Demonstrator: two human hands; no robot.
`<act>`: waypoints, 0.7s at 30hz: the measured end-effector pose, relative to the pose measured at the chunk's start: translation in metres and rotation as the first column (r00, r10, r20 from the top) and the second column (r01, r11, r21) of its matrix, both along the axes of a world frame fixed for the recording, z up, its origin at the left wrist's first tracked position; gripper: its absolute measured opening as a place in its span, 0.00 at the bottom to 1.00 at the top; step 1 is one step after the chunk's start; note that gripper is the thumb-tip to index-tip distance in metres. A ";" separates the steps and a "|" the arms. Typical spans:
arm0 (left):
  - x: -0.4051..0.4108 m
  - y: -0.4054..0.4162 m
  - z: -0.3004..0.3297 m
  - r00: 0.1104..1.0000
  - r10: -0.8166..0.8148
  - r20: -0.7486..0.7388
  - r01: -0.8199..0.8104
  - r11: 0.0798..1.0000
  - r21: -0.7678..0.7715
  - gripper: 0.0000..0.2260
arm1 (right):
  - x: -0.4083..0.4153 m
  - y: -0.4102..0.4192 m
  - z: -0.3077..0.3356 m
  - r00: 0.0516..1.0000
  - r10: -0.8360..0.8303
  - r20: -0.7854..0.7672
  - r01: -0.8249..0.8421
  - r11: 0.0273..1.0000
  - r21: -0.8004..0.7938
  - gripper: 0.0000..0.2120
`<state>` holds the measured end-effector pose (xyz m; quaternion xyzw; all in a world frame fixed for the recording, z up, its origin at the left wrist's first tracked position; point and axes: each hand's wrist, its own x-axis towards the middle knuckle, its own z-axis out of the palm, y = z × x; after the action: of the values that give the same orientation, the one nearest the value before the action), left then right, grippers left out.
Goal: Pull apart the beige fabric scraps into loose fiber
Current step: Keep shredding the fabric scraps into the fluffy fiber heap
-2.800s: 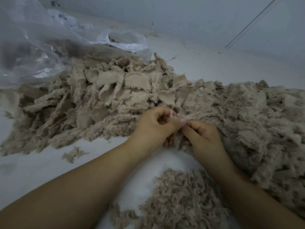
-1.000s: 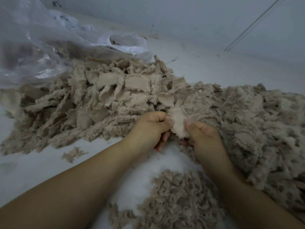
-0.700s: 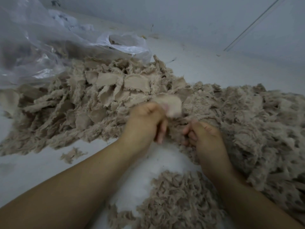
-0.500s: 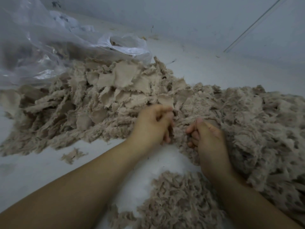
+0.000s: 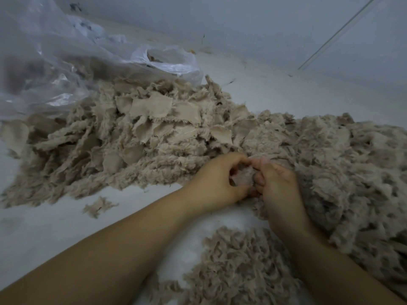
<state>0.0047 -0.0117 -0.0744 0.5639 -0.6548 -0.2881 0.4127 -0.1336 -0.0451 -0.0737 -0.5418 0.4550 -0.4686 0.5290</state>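
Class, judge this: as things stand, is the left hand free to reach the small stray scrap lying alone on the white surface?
Probably not at once: the left hand pinches a fluffy scrap together with the right hand. Nothing lies between it and the stray scrap.

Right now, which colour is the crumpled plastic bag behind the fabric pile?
Clear, see-through with whitish shine: the crumpled plastic bag, seen in the head view.

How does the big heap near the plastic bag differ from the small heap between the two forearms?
The big heap shows flat, smooth fabric patches with frayed edges; the small heap shows only shredded, fluffy tufts. The big heap spreads wide from the plastic bag toward the hands, while the small heap is much smaller and lies nearest the camera. Both are beige and lie on the white surface.
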 end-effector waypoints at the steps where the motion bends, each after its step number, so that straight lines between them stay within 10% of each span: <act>1: -0.001 -0.001 0.001 1.000 -0.012 0.025 0.012 1.000 0.004 0.19 | 0.000 0.001 0.000 1.000 0.002 0.003 -0.002 1.000 -0.001 0.20; 8: 0.000 0.002 0.008 0.988 0.057 -0.145 -0.041 0.993 0.114 0.04 | 0.001 -0.001 -0.002 0.999 0.013 -0.035 -0.014 1.000 -0.028 0.17; 14: 0.001 0.010 0.017 0.798 0.165 -0.579 -0.211 0.977 -0.011 0.10 | 0.002 -0.006 -0.005 0.995 0.013 -0.102 -0.014 1.000 -0.012 0.26; 21: 0.012 0.013 0.021 0.711 0.122 -0.692 -0.254 0.963 -0.091 0.10 | 0.000 -0.013 -0.009 0.990 0.040 -0.133 -0.029 0.996 0.084 0.13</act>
<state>0.0163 0.0017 -0.0539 0.4433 -0.4201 -0.3704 0.6999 -0.1337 -0.0582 -0.0828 -0.5578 0.4991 -0.4027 0.5269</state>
